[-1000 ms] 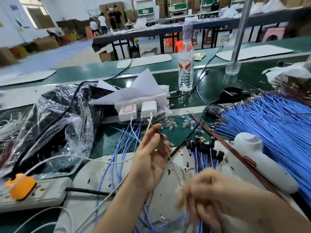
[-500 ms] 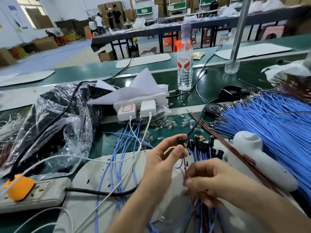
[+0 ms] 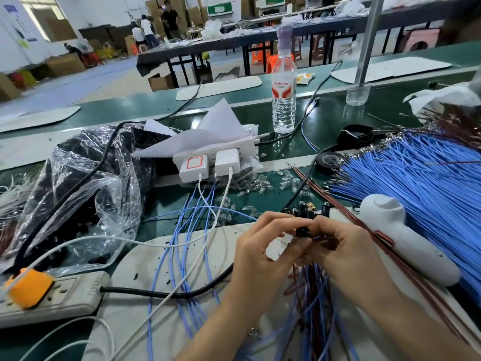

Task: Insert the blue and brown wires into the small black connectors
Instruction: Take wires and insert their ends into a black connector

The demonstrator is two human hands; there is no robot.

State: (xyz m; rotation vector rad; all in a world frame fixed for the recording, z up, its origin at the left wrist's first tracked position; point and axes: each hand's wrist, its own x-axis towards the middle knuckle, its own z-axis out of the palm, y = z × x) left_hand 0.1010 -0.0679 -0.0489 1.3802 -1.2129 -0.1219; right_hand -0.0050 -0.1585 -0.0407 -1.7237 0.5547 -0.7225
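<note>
Black and small, the round plastic connector [image 3: 302, 232] sits pinched between both hands, low in the middle of my view over the green desk [image 3: 166, 201]. My left hand [image 3: 260, 254] has thumb and forefinger curled onto its left side. My right hand [image 3: 346, 254] is curled tight against its other side, fingers closed round the bundle of thin blue and brown wires [image 3: 313, 295], which hangs down from the hands toward me. I cannot tell whether a wire end is seated in the connector. More small black connectors [image 3: 304, 210] lie just beyond my knuckles. To the right lies a broad heap of loose blue wires [image 3: 416, 183], with a white plastic handheld tool [image 3: 406, 238] near it. A clear plastic water bottle [image 3: 283, 97] stands upright farther back.
</note>
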